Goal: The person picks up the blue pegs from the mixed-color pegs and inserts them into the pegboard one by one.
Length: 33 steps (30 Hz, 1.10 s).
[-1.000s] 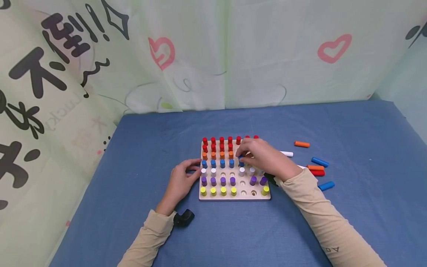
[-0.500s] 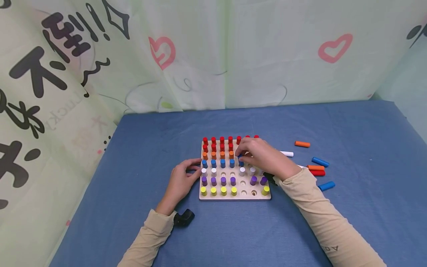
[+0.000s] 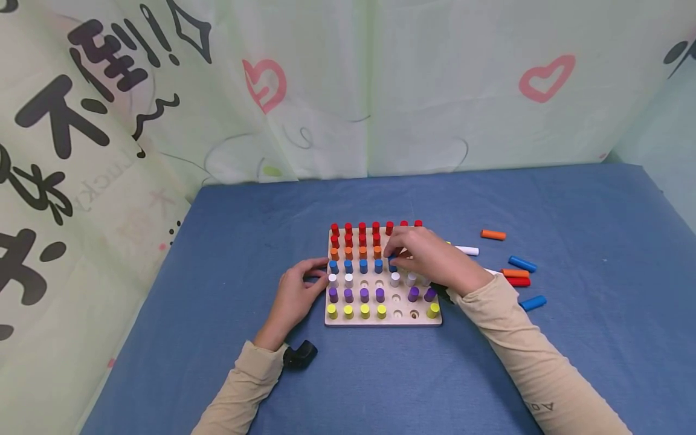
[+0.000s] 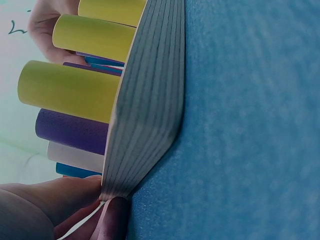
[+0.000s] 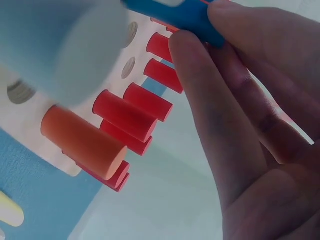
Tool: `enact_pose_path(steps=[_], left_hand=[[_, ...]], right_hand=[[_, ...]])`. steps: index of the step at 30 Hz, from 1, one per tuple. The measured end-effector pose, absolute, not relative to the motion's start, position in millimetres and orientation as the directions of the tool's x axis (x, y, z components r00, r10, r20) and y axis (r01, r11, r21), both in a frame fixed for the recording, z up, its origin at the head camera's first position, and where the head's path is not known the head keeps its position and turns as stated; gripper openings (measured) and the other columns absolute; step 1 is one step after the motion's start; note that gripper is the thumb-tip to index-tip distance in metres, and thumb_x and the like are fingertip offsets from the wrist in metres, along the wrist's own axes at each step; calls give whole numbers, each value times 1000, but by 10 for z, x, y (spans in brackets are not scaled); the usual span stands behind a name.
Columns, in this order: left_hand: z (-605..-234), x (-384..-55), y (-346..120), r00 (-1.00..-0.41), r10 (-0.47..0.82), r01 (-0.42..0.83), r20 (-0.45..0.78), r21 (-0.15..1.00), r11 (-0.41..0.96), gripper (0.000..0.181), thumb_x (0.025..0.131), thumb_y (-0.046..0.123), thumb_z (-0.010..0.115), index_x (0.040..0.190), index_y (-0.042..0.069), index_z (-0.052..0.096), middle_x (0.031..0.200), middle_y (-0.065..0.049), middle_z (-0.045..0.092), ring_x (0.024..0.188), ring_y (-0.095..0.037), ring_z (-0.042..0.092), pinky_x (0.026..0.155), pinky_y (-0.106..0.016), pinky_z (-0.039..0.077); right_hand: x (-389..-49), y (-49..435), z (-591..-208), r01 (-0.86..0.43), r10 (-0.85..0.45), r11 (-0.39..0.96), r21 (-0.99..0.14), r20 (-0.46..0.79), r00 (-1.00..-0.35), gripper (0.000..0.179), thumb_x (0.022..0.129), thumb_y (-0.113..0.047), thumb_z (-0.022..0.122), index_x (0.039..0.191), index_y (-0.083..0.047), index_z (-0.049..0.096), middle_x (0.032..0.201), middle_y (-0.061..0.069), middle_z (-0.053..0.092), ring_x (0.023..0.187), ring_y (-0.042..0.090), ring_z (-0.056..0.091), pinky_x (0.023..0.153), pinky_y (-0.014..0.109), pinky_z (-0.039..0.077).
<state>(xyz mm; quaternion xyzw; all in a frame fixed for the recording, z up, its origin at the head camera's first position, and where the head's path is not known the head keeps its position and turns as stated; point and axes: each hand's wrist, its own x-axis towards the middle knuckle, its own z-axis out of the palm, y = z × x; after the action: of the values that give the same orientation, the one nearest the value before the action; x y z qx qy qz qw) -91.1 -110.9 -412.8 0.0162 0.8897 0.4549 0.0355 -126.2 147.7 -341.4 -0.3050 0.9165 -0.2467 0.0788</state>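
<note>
A wooden pegboard carries rows of red, orange, blue, white, purple and yellow pegs. My right hand is over its right half, pinching a blue peg between thumb and fingers. That peg stands upright in line with the blue row; whether its lower end is in a hole is hard to see. At the board's left edge, my left hand grips the rim with thumb and fingertips. My right hand hides part of the upper right rows. Bare holes show in the white, purple and yellow rows.
Loose pegs lie on the blue cloth right of the board: an orange peg, a white peg, blue pegs, a red peg and others partly hidden by my right sleeve. A printed curtain hangs behind the table.
Hardly anything differs. My right hand stays at the blue peg, which seems to sit very slightly lower now. My left hand keeps its place on the board's edge.
</note>
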Motion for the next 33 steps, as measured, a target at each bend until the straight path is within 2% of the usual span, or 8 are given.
enact_pose_path(steps=[14,33], left_hand=[[-4125,-916,-1108,-997,62,-6,-51,816,578,38,93,12,69,131,8,64,122,-9,67,104,-21,65,87,-35,58],[-4125,-913,-1111,-996,60,-13,-58,815,579,38,94,13,69,131,9,64,122,-8,67,104,-19,65,86,-35,58]], right_hand=[[-1256,1510,-3417,-505,-586,707,-495,-12,-810,15,86,-1,74,100,-6,75,101,6,67,87,18,64,77,35,58],[-1278,1510,-3446,-540,-625,681,-495,-7,-781,16,84,0,75,99,-5,74,97,6,67,85,17,64,76,34,57]])
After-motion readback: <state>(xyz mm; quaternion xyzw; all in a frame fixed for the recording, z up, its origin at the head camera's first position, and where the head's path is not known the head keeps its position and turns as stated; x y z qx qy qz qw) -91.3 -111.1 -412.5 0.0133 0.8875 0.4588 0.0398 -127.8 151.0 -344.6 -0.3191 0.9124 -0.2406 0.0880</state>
